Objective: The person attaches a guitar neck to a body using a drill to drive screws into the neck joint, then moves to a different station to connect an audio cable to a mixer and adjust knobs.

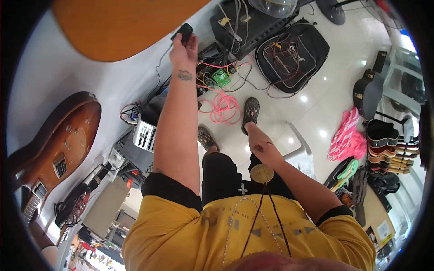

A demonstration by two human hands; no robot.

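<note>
My left arm reaches up along the white wall, and my left hand (pixel 184 50) is closed around a small black block (pixel 183 31), which looks like a power adapter. A thin dark cord (pixel 158 63) hangs down the wall just beside that hand. Directly above is the rounded lower end of an orange-brown wooden body (pixel 131 27). My right hand (pixel 267 153) is down by my right knee, away from the equipment; its fingers are partly hidden, so I cannot make out whether they hold anything.
Pink cable (pixel 224 108) lies coiled on the floor near a green pedal (pixel 220 77). A black bag (pixel 294 56) with cables on it lies ahead, beside a black amplifier (pixel 253 27). A sunburst electric guitar (pixel 68 144) hangs at left; a white mixer (pixel 144 135) stands below. Guitars (pixel 384 153) line the right.
</note>
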